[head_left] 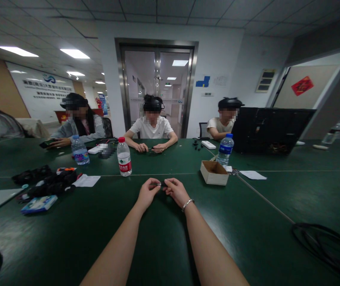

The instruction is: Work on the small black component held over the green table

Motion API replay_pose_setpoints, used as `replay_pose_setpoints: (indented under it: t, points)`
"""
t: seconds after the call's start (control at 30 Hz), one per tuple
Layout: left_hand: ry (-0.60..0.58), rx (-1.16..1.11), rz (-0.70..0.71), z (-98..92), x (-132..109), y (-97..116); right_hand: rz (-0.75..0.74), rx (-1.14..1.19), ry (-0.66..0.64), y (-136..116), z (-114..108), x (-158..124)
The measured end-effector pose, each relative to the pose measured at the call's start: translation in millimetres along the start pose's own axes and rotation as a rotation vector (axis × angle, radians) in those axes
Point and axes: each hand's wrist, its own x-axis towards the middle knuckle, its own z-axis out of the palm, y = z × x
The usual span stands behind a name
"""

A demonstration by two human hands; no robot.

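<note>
Both arms reach forward over the green table (164, 238). Between my fingertips is a small dark object with a metallic end (163, 184), too small to name. My left hand (148, 193) is closed in a pinch at its metallic end. On its dark end, the thumb and fingers of my right hand (176, 191) are pressed together, with a silver bracelet (188, 204) at that wrist. The fingers partly cover the object. Beyond my left hand stands a red-capped water bottle (124, 158), and off to the right of my right hand is an open cardboard box (214, 178).
Blue-capped bottles (80, 151) (225, 149) stand farther back. Black straps (53, 183) and a blue-white packet (39, 204) lie left. A large black monitor (271, 129) and coiled cables (321, 242) are right. A person opposite (152, 129) and other people sit around the table.
</note>
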Motion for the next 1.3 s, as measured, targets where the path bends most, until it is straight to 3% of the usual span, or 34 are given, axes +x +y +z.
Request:
replay_pose_setpoints:
  t: [0.43, 0.63, 0.9, 1.0, 1.2, 1.3]
  points:
    - [0.058, -0.109, -0.093, 0.2, 4, -7, -0.044, -0.074, -0.123, 1, 0, -3]
    - [-0.007, -0.005, -0.111, 2.1, 4, -6, -0.06, -0.086, -0.244, -1, -1, -6]
    - [0.003, -0.099, -0.103, 6.7, -2, 1, 0.007, 0.063, -0.1, -4, -1, -5]
    - [-0.01, -0.062, -0.078, 3.6, 0, -2, -0.004, 0.055, -0.112, -4, 0, -7]
    - [0.113, 0.157, -0.17, 5.1, 1, -1, -0.022, 0.005, -0.194, -5, 0, -8]
    - [0.131, 0.137, -0.15, 8.2, -1, 1, -0.016, 0.029, -0.163, -3, -1, -6]
